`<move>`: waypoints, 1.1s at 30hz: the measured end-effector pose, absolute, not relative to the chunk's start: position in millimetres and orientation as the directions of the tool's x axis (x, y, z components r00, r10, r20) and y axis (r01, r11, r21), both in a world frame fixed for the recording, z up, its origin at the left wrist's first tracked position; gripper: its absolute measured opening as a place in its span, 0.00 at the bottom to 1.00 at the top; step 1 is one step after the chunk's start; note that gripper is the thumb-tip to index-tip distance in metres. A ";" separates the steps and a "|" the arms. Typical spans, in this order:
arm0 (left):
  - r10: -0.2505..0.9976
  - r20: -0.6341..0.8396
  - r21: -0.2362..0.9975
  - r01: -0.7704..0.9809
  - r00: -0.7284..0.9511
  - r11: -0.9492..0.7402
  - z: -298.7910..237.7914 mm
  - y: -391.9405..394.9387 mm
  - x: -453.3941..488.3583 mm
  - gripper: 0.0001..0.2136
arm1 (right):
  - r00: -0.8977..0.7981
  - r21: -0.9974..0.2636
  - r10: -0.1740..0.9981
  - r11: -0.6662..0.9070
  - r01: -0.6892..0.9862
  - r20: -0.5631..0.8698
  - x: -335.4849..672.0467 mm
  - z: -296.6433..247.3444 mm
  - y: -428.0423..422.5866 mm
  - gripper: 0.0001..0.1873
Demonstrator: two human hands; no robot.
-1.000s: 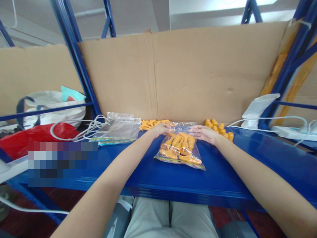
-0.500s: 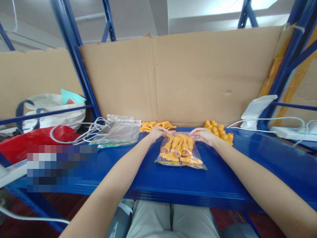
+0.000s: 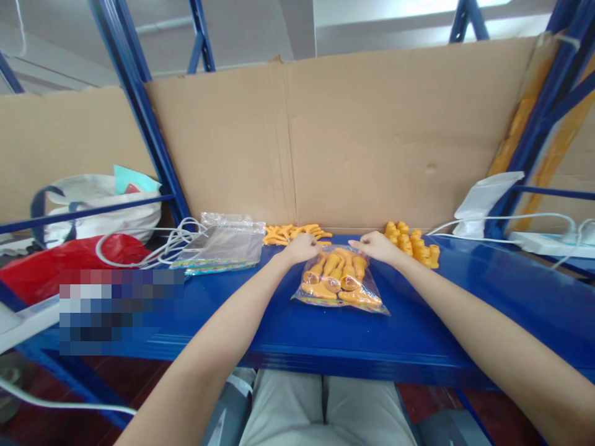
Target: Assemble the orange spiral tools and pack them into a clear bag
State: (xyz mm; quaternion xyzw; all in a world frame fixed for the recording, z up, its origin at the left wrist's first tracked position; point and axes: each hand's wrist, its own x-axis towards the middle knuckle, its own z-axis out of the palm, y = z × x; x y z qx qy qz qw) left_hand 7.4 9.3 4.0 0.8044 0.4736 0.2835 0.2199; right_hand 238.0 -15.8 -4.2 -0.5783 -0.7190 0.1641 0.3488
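A clear plastic bag point(image 3: 374, 286) lies flat on the blue table, a colourful printed strip along its near edge. Inside it are several orange pieces point(image 3: 331, 266), some with hollow round ends, others lying sideways near the front. At the bag's far left corner, my left hand point(image 3: 301, 248) has its fingers closed in a pinch on the bag. My right hand point(image 3: 377, 246) pinches the far right corner, fingers curled in and thumb pointing inward. Behind my left hand is a pile of thin, branching orange pieces point(image 3: 288, 233). Stubby orange pieces point(image 3: 411, 244) stand just beyond my right hand.
Flat clear bags point(image 3: 227, 241) are stacked on the left, beside coiled white cables point(image 3: 179, 238) and a red bag point(image 3: 93, 257). A cardboard sheet point(image 3: 353, 142) rises behind the table point(image 3: 325, 341). A white power strip point(image 3: 553, 241) sits at the right.
My fingers were stretched along the bag's far edge before; now both hands are curled into closed pinches there. The bag has hardly moved.
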 end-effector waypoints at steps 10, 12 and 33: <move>0.716 0.386 0.230 0.691 0.582 -0.685 2.8 11.6 10.5 0.04 | -0.309 -0.656 0.951 0.224 0.721 -0.015 234.3 23.0 0.8 0.21; 0.705 0.391 0.218 0.685 0.592 -0.696 2.8 11.5 10.9 0.02 | -0.352 -0.697 0.924 0.152 0.701 -0.153 231.3 28.9 -0.1 0.21; 0.472 0.593 0.134 0.498 0.652 -0.857 6.5 0.7 16.8 0.08 | -0.555 -0.852 0.647 -0.392 0.346 -0.523 214.2 22.6 -24.7 0.11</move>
